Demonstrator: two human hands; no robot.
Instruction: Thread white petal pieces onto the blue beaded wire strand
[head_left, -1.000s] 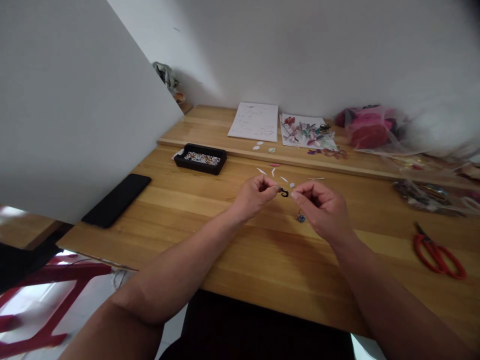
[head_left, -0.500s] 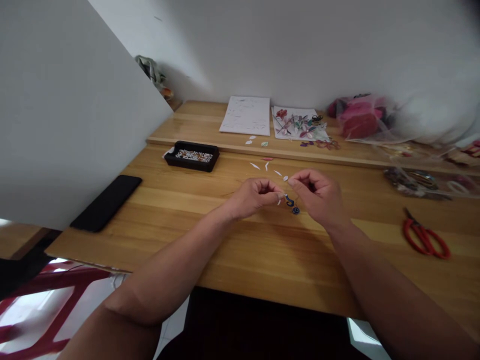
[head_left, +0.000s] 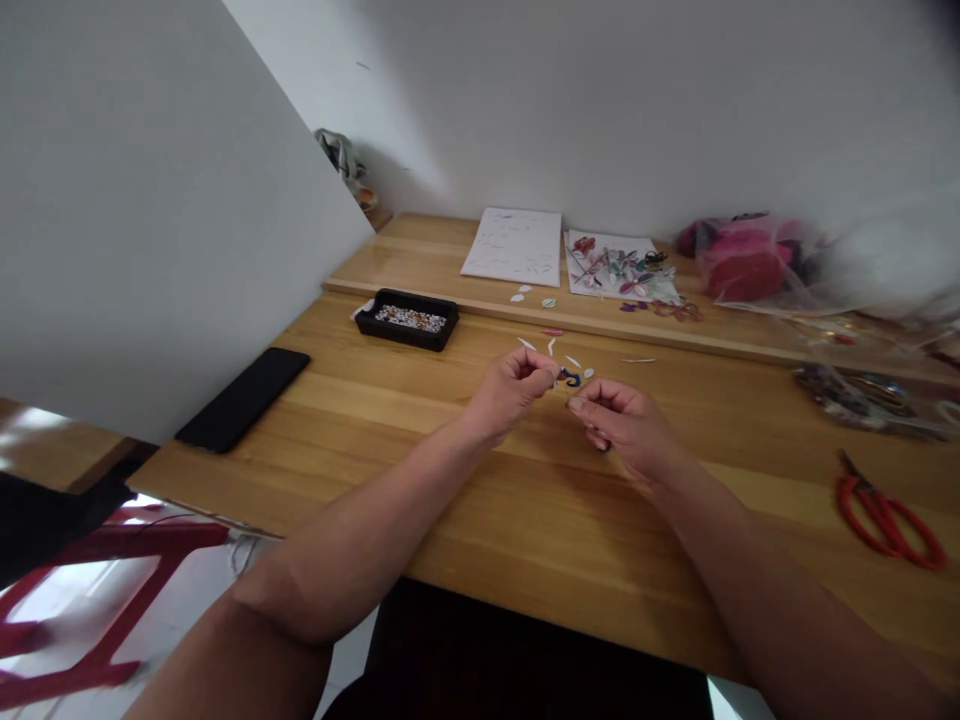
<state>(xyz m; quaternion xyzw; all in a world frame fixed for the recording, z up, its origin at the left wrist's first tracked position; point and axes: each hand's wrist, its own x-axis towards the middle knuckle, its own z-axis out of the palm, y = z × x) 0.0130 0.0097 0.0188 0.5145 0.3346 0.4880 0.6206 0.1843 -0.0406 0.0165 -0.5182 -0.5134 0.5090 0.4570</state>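
My left hand (head_left: 510, 395) is closed in a pinch over the table, thumb against forefinger. From its fingertips sticks out a small dark-blue curled ornament (head_left: 572, 380), hook-shaped at its free end. Just to the right and a little lower, my right hand (head_left: 619, 418) is pinched too, its other fingers curled in. Whatever lies between its fingertips is too fine to make out. Beyond the hands lie small pale leaf-shaped pieces (head_left: 573, 362), a pinkish one (head_left: 553, 332) and a thin pale strip (head_left: 638, 360).
A black tray of beads (head_left: 367, 322) stands at the left, and a black phone (head_left: 244, 398) lies nearer. Red-handled scissors (head_left: 889, 520) rest at the right by a plastic bag (head_left: 862, 400). Behind, a raised ledge holds paper sheets (head_left: 514, 245) and colourful flower pieces (head_left: 619, 268).
My right hand has dropped lower, below the left fingertips. The round blue part that hung under the curl is out of sight. The whole view has shifted slightly.
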